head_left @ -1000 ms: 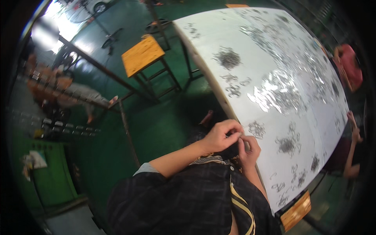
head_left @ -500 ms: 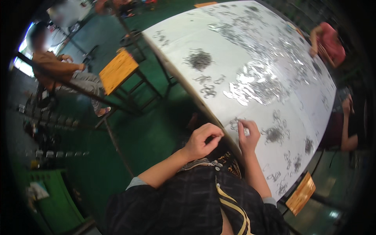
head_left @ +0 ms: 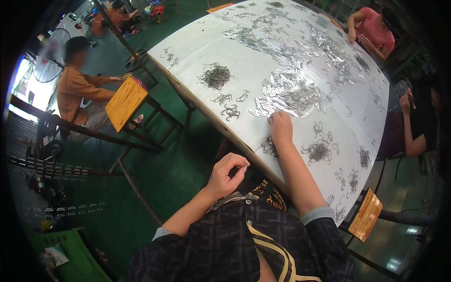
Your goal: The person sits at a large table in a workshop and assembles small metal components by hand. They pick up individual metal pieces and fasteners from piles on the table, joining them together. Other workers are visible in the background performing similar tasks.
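My left hand (head_left: 226,176) is held over my lap by the table edge, thumb and forefinger pinched. If anything sits between those fingertips, it is too small to make out. Out over the white table (head_left: 251,136), my right hand (head_left: 282,128) has its fingertips together at the near edge of a pile of shiny, slim metal pieces (head_left: 293,89); what they grip is hidden. Beneath my right wrist lies a small group of thin, curved metal hooks (head_left: 269,147), partly covered. Another heap of hooks (head_left: 318,152) lies to the right of my forearm.
More hook heaps (head_left: 216,76) lie about the table. A bowl (head_left: 323,19) stands at its far side. A person in pink (head_left: 371,33) and another in dark clothes (head_left: 408,117) sit along the right. Wooden stools (head_left: 126,103) stand left and right; a person in brown (head_left: 77,94) sits left.
My right hand has gone from near the table edge out to the shiny metal pile. My left hand stays pinched by the edge. The view has shifted somewhat.
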The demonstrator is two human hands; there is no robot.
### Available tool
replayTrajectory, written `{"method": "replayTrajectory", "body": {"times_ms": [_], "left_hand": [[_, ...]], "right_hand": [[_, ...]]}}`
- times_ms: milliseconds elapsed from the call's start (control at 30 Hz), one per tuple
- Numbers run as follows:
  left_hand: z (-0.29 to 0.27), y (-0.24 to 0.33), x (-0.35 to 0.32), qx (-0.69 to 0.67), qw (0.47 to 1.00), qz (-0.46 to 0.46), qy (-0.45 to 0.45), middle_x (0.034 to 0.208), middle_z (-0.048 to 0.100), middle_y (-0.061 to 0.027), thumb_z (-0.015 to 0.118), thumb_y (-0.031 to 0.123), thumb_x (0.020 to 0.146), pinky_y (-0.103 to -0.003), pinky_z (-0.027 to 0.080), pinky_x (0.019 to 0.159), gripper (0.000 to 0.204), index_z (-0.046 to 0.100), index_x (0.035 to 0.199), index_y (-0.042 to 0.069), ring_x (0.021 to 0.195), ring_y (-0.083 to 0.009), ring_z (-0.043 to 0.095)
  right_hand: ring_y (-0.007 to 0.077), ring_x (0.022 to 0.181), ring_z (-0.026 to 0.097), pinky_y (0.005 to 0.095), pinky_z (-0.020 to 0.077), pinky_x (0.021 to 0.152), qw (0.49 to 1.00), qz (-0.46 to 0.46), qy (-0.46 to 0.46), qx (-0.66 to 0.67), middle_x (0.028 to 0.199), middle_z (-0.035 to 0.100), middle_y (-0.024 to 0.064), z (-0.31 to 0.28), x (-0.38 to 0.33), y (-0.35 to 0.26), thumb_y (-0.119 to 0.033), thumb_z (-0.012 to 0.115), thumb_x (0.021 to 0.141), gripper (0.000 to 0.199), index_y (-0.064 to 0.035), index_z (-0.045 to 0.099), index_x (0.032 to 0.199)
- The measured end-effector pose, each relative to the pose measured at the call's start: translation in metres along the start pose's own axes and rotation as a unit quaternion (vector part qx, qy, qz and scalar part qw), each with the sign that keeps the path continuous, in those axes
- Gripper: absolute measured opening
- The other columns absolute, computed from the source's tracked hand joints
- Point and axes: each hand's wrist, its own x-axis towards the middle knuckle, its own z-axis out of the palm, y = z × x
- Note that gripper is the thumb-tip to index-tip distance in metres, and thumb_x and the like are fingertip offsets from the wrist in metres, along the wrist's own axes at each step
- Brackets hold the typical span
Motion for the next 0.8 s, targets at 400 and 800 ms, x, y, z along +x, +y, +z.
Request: {"method": "replayTrajectory", "body": {"times_ms": [400,800], "left_hand": [[0.004,-0.001,-0.003,-0.015,0.999,-0.044,-0.013,0.087,0.064,-0.0089,0.061,-0.005,0.082,-0.029,0.050,0.069,0.009,0.058,0.089,-0.001,0.075,-0.0181,0.061],[0.016,-0.003,0.003,0.021,0.998,-0.035,-0.048,0.084,0.063,-0.0094,0.064,-0.003,0.080,-0.029,0.049,0.068,0.009,0.059,0.088,-0.001,0.075,-0.0187,0.062]], "right_hand": [[0.0215,0.070,0.065,0.0300,0.0519,0.065,0.973,0.120,-0.110,0.165,0.076,0.067,0.0147,-0.050,0.013,-0.012,-0.003,0.063,0.083,0.012,0.0060,0.064,0.090],[0.0094,0.070,0.063,0.0246,0.0506,0.066,0.853,0.168,-0.126,0.478,0.079,0.069,0.0059,-0.121,-0.068,-0.091,-0.005,0.068,0.086,0.009,0.0025,0.067,0.090]]}}
